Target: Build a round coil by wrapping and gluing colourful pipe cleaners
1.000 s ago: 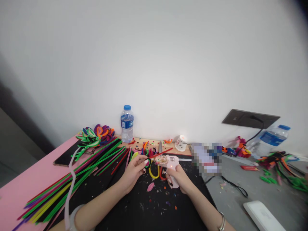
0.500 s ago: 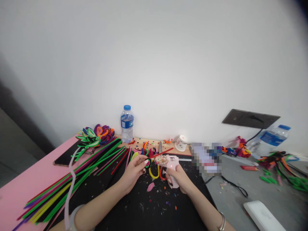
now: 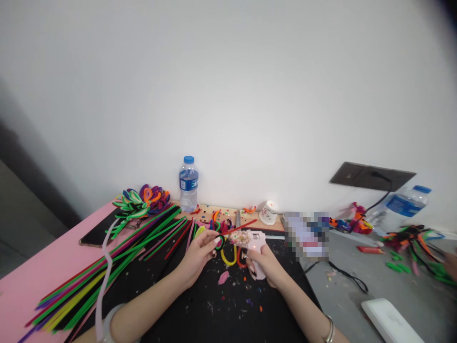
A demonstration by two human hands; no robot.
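My right hand [image 3: 262,263] is wrapped round the handle of a pale pink hot glue gun [image 3: 256,240], with a white glue stick [image 3: 274,237] at its back and a small lit spot on its side. The gun's nozzle end points left and is crusted with dried bits. In a pinch, my left hand [image 3: 200,252] has a red pipe cleaner [image 3: 243,228] that slants up to the right past the nozzle. A green and black looped piece [image 3: 219,242] sits at those fingertips. Scissors with yellow and red handles [image 3: 229,257] lie behind, partly hidden by the hands.
Loose pipe cleaners [image 3: 107,271] fan across the left side beside finished fuzzy shapes [image 3: 143,202]. A water bottle [image 3: 188,186] and a paper cup [image 3: 268,212] stand along the wall. A black cable [image 3: 352,278] and white case [image 3: 391,318] lie right. Scraps litter the black mat [image 3: 214,314].
My two hands, the glue gun and the red pipe cleaner look unmoved. At the far right edge, part of another person's hand has come into view by the green pipe-cleaner pieces.
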